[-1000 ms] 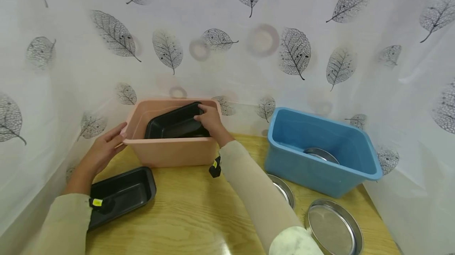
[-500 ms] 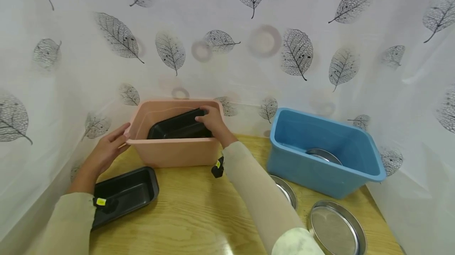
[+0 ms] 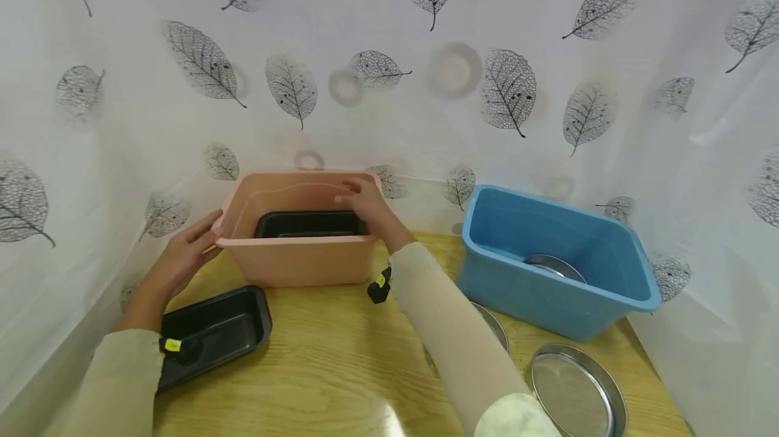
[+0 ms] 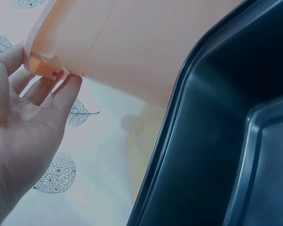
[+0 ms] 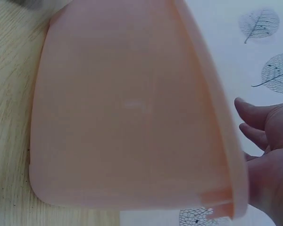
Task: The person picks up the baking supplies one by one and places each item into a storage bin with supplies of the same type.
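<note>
Black pan [image 3: 310,223] inside pink bin [image 3: 301,264]

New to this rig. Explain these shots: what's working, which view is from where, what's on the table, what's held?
No robot here: a person works with two bare hands. The wide picture is taken from the head, looking forward and down; the two close ones come from the left and right wrists.

On the wooden table stand a pink bin with a dark pan inside, a blue bin with a round tin inside, a second dark pan, and two more round tins, one partly hidden.

The left hand holds the pink bin's rim. The right hand is at that bin's other end, apparently holding nothing.
</note>
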